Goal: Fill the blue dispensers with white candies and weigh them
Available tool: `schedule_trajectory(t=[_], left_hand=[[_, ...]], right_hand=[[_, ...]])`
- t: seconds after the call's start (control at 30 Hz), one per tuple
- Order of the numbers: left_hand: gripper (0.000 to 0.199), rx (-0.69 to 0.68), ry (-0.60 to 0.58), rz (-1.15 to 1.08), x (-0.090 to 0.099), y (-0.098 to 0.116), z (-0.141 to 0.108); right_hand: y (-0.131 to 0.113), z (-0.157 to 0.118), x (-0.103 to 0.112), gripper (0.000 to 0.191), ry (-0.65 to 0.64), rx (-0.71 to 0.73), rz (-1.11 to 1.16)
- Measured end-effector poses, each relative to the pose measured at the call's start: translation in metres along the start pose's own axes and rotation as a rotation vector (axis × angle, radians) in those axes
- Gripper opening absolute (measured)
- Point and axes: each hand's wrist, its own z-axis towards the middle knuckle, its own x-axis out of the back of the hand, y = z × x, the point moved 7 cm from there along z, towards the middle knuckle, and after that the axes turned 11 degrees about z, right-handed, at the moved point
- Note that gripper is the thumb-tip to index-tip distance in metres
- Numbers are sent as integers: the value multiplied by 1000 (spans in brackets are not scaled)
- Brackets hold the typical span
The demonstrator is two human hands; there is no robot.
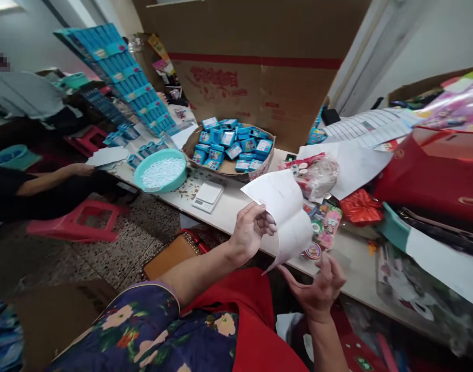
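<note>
My left hand [254,230] pinches the near left edge of a curled white sheet of paper [286,206] in front of my chest. The sheet bends in the middle, with faint small print on it. My right hand [319,287] is below and to the right of the paper, thumb apart from the curled fingers, and I see nothing in it. Beyond that hand, a small round tub [313,251] and a pink printed pack [331,225] lie on the white table [236,219].
A cut-down carton [269,164] holds several small blue packs. Left of it stand a turquoise basin [174,182] of white pieces and a white scale [208,196]. A red bag [434,181] stands at right. A pink stool [81,227] and another person's arm [50,181] are at left.
</note>
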Motion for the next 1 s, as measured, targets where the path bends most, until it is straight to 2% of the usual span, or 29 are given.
schedule_trajectory(t=[0.07, 0.17, 0.3, 0.37, 0.47, 0.53, 0.6, 0.67, 0.8, 0.9, 0.93, 1.0], left_hand=[[20, 14, 70, -46, 22, 6, -4], [18, 40, 149, -98, 45, 11, -13], [10, 88, 175, -149, 61, 14, -22], [7, 104, 185, -157, 69, 14, -19], [3, 92, 251, -131, 89, 12, 7], [1, 85, 311, -98, 105, 5, 36], [1, 108, 353, -65, 116, -8, 69], [2, 157, 370, -32, 119, -24, 101], [4, 221, 295, 62, 99, -46, 144], [17, 244, 65, 232, 83, -48, 163], [23, 244, -30, 344, 85, -47, 169], [33, 140, -131, 660, 106, -41, 182]], right_hand=[[-12, -9, -23, 96, -57, 87, 45], [-22, -30, -52, 85, -121, 164, 123], [-36, -48, -82, 77, -138, 150, 252], [-44, -49, -97, 76, -155, 119, 335], [-55, -52, -125, 74, -260, 113, 465], [-59, -60, -147, 75, -374, 116, 501], [-57, -69, -167, 79, -440, 58, 480], [-49, -73, -185, 82, -412, -111, 424], [-10, -70, -206, 53, -163, -743, 348], [21, -62, -214, 46, 12, -1077, 422], [32, -60, -215, 47, 39, -1156, 467], [54, -61, -216, 48, 47, -1314, 586]])
